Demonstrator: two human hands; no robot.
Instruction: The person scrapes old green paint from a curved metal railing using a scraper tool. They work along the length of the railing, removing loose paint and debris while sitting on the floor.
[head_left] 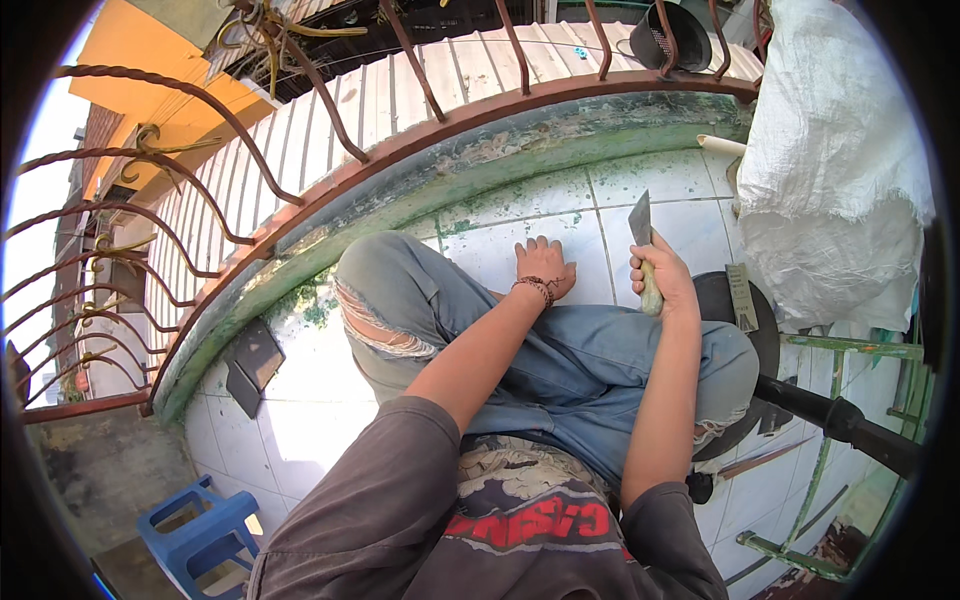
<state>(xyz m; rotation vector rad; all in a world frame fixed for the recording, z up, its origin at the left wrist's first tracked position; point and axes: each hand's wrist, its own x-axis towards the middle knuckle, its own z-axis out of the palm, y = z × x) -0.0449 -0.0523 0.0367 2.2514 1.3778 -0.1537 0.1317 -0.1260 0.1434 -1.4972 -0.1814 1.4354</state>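
Note:
I sit cross-legged in torn jeans on a white tiled floor (pixel 570 240). My left hand (pixel 545 266) lies flat on the tiles with its fingers spread, a dark beaded bracelet at its wrist. In my right hand (pixel 666 274) I grip a scraper (pixel 641 217) by its pale yellow-green handle. Its grey blade points up and away from me, raised above the floor and apart from the wall. Green paint flakes (pixel 505 212) are scattered on the tiles beyond my hands.
A low wall (pixel 450 195) with peeling green paint curves ahead, topped by a brown metal railing (pixel 400 140). To the right stand a white sack (pixel 840 150), a green metal frame (pixel 850 347) and a black pole (pixel 840 418). A blue stool (pixel 190 530) and dark flat pieces (pixel 253 362) are left.

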